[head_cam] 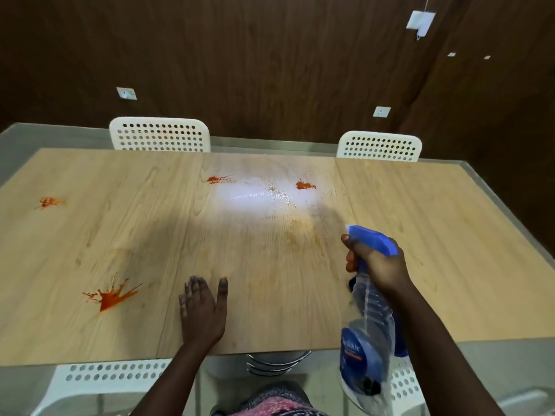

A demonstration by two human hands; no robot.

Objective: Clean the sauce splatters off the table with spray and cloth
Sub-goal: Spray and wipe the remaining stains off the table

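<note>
Light wood-grain table point(420, 235), long, seen from the near edge. Sauce splatters: one large red splash point(111, 295) near left; one small point(49, 202) far left; two at far centre point(217, 179) point(304, 185), flanking a wet sheen with droplets point(279, 193); a faint orange smear point(300, 228) nearer. Hands: right hand point(375, 265) gripping the neck of a spray bottle point(368, 340), clear body, blue trigger head pointing to the far centre, held above the near right edge; left hand point(202, 310) flat on the table, fingers straight, thumb spread. White perforated chairs point(159, 135) point(379, 146) along the far side. Cloth not identifiable.
</note>
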